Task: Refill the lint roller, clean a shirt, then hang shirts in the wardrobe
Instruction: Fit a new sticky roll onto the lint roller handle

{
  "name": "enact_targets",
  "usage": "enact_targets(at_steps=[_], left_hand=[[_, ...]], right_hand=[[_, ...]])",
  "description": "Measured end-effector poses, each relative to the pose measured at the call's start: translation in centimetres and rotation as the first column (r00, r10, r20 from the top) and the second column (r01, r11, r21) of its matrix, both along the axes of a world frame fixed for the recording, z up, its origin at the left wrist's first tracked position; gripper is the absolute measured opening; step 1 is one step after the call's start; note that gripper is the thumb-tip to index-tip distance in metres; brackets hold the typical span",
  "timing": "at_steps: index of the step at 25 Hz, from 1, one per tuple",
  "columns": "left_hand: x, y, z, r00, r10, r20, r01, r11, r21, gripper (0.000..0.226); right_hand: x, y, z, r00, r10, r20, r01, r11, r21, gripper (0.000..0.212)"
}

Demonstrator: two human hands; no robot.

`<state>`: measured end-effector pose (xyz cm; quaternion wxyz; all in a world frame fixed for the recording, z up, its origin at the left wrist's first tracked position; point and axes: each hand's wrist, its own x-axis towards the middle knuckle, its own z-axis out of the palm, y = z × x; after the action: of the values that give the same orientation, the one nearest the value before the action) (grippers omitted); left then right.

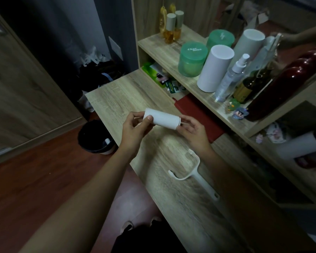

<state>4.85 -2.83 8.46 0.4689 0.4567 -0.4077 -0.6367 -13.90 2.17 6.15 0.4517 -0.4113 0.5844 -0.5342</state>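
Pinched at one end by left grip (133, 126), clasped at the other by right grip (193, 130): roll (162, 118), level above bench (120, 95). Lying flat on bench, nearer the body than roll: handle (202, 182).

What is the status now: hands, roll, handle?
Held: white roll, left hand and right hand at its ends, above desk. Bare roller handle lies on desk, apart from roll. Nothing in between.

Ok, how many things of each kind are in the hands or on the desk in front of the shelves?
White lint roll, held by left hand and right hand: 1
Lint roller handle, on the desk: 1
Red notebook, partly under the shelf: 1
Total: 3
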Motion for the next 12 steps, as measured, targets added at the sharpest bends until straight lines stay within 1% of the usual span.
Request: enact_targets(at_steps=[6, 8, 12], left_hand=[[-0.5, 0.2, 0.0, 0.998, 0.017, -0.062, -0.016, 0.999, 0.030, 0.012], [-0.9, 0.3, 0.1, 0.997, 0.041, -0.059, -0.039, 0.999, 0.038, 0.014], [-1.7, 0.8, 0.4, 0.997, 0.071, 0.025, -0.071, 0.997, 0.003, 0.016]], right_hand=[[0.6, -0.2, 0.2, 0.997, -0.066, 0.031, 0.067, 0.998, -0.020, 0.041], [0.7, -0.1, -0.2, 0.998, -0.070, -0.005, 0.069, 0.997, -0.025, 0.042], [0.8, -0.1, -0.9, 0.993, -0.053, -0.106, 0.051, 0.998, -0.023, 0.037]])
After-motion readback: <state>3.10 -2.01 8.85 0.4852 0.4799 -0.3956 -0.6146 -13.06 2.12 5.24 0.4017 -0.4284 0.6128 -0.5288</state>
